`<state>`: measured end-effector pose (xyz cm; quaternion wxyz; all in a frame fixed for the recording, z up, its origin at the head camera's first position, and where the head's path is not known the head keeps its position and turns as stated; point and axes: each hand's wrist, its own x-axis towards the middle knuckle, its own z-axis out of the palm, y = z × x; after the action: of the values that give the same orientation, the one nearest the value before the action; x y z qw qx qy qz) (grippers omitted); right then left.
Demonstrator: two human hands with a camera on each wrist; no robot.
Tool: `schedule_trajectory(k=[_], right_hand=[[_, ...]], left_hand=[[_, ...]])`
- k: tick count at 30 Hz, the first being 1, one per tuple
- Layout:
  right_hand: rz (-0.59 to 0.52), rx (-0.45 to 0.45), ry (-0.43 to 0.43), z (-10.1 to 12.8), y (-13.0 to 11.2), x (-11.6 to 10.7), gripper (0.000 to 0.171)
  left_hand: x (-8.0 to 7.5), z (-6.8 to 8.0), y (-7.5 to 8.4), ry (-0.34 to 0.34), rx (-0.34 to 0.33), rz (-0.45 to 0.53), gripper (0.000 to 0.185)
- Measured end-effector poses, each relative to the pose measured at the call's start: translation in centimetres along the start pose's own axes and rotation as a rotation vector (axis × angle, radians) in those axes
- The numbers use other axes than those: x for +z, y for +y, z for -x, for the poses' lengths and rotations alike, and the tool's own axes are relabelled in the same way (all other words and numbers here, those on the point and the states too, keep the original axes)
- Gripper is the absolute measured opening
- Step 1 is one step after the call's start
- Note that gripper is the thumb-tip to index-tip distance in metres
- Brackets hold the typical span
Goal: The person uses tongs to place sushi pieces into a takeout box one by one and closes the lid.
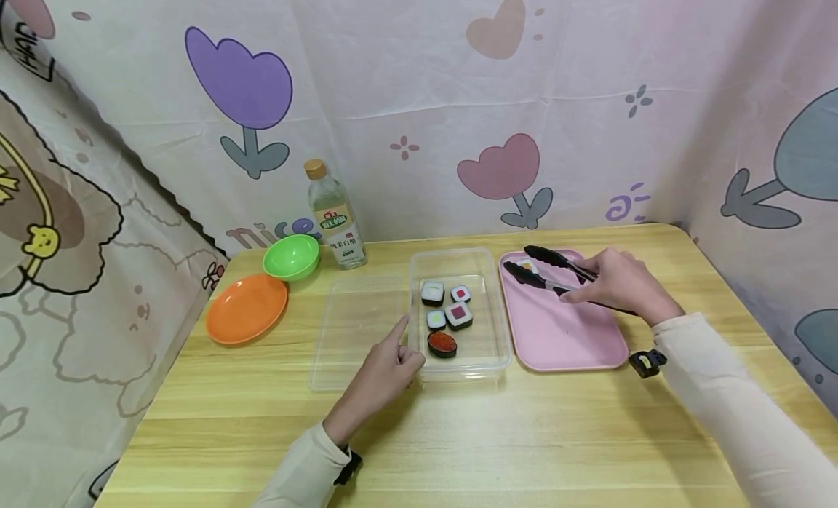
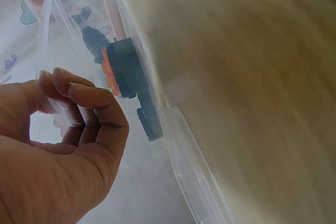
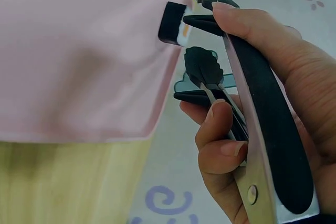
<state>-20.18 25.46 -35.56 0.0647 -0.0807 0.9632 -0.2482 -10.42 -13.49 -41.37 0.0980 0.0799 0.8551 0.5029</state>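
Observation:
A clear plastic container (image 1: 462, 371) at the table's middle holds several toy sushi pieces, the red roe one (image 1: 442, 343) nearest the front. My left hand (image 1: 393, 355) is at its front left corner, index finger stretched along the wall and touching it. The left wrist view shows the loosely curled fingers (image 2: 68, 85) beside the container wall (image 2: 178, 129) and the roe piece (image 2: 118, 69). My right hand (image 1: 615, 282) grips black tongs (image 1: 550, 268) over the pink tray (image 1: 556, 333). The tong tips (image 3: 205, 64) stand apart, holding nothing, next to one sushi piece (image 3: 170, 23) at the tray's (image 3: 79, 51) far corner.
The container's clear lid (image 1: 347, 333) lies flat just left of it. Further left are an orange plate (image 1: 246, 308), a green bowl (image 1: 291, 256) and a vinegar bottle (image 1: 335, 217). Patterned cloth walls close the table's back and both sides.

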Motion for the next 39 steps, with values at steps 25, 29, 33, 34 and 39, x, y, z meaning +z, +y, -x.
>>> schedule_trajectory(k=[25,29,33,34,39], right_hand=[[-0.038,0.02,0.027,0.4,1.5,2.2,0.078],[-0.041,0.015,0.037,0.5,1.6,2.2,0.076],[-0.041,0.012,0.038,0.5,1.6,2.1,0.076],[-0.039,0.011,0.038,0.6,1.6,2.0,0.076],[-0.038,0.019,0.032,0.7,1.3,1.6,0.078]], left_hand=[[0.0,0.0,0.0,0.001,0.007,0.004,0.078],[0.0,0.0,0.0,-0.001,0.01,0.001,0.078],[0.0,0.0,0.0,-0.005,0.004,0.002,0.079],[0.0,0.0,0.0,-0.005,0.003,0.002,0.078],[-0.1,0.0,0.0,-0.004,0.004,-0.004,0.078]])
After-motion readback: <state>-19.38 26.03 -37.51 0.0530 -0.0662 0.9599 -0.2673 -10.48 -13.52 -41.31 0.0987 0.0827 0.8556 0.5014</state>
